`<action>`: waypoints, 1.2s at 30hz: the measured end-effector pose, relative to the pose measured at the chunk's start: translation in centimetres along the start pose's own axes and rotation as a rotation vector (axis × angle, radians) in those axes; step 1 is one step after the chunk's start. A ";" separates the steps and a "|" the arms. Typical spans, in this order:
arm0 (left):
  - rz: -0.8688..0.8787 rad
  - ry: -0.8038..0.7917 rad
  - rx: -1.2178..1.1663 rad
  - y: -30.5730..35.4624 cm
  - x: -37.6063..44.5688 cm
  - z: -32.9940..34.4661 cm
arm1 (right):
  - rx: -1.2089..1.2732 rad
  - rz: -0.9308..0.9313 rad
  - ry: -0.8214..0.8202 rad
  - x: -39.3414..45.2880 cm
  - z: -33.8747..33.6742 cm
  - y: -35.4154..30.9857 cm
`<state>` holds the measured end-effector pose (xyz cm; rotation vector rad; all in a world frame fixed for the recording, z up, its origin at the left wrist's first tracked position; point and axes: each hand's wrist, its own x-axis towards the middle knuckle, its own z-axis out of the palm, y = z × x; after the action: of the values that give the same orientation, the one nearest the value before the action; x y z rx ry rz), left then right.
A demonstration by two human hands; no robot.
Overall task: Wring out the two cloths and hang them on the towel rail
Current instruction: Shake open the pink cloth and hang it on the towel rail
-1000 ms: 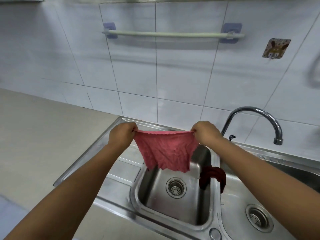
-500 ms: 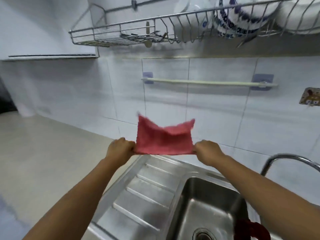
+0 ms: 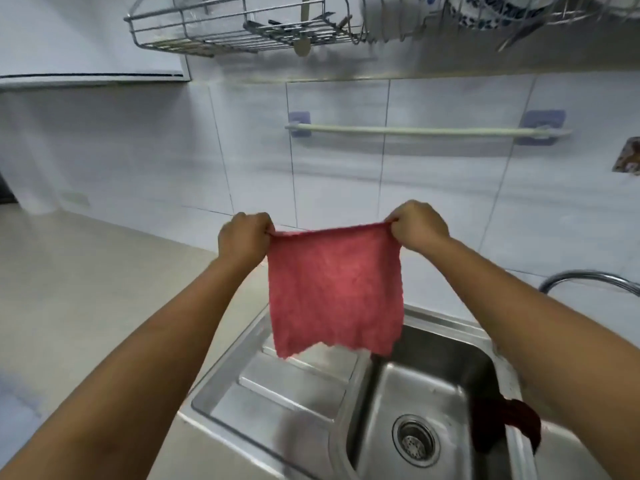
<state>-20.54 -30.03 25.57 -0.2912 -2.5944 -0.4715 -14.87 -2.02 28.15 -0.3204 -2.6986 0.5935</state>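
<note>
A pink cloth (image 3: 334, 289) hangs spread flat in the air over the sink's left edge. My left hand (image 3: 244, 239) pinches its top left corner and my right hand (image 3: 417, 225) pinches its top right corner. The pale towel rail (image 3: 422, 130) runs across the tiled wall above and behind the cloth, with nothing on it. A dark red cloth (image 3: 505, 424) lies bunched over the divider between the two sink basins, at the lower right.
The steel sink (image 3: 294, 382) has a ribbed drainboard on the left and a basin with a drain (image 3: 414, 439). A curved tap (image 3: 588, 277) shows at the right edge. A wire dish rack (image 3: 242, 29) with dishes hangs overhead. A beige counter (image 3: 86, 289) lies left.
The pink cloth has flipped down from a raised, fluttering position and now hangs straight and flat. Both hands hold its corners slightly higher, and the view has tilted up a little.
</note>
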 end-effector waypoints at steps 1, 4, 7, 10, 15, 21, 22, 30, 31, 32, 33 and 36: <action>0.005 0.077 -0.044 0.7 0.7 -1.4 | 0.069 -0.002 0.091 0.2 -1.5 -0.7; 0.090 0.506 -0.225 2.5 1.8 -4.8 | 0.205 -0.168 0.626 -0.7 -4.3 -1.7; 0.272 0.515 -0.047 1.1 0.8 -2.8 | -0.136 -0.399 0.806 -2.5 -1.6 0.5; 0.232 -0.373 0.306 -1.2 -1.8 2.2 | -0.450 -0.145 -0.181 -4.5 3.8 4.0; 0.186 -0.202 0.193 -1.3 -1.5 4.1 | -0.399 -0.070 -0.128 -3.5 5.2 4.2; 0.086 0.032 0.039 -0.6 -2.0 4.7 | -0.383 -0.139 0.142 -4.0 6.1 3.7; 0.094 0.018 0.061 -0.9 -2.2 4.8 | -0.402 -0.140 0.102 -4.2 6.3 3.9; 0.064 0.075 0.017 -1.4 -1.9 4.4 | -0.287 -0.107 0.065 -4.1 5.5 4.2; 0.061 0.077 0.003 -1.4 -1.9 4.4 | -0.245 -0.078 0.054 -4.2 5.4 4.1; 0.058 0.063 -0.004 -1.4 -1.7 4.2 | -0.196 -0.049 0.044 -4.1 5.2 4.2; 0.051 0.043 -0.009 -1.3 -1.5 4.1 | -0.139 -0.023 0.035 -3.8 5.0 4.2; -0.076 -0.051 -0.093 0.2 -0.5 2.9 | -0.008 0.064 0.011 -2.6 3.5 3.8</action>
<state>-21.28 -28.84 23.03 -0.2389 -2.6446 -0.6203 -13.29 -0.66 22.70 -0.4119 -2.6896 0.5972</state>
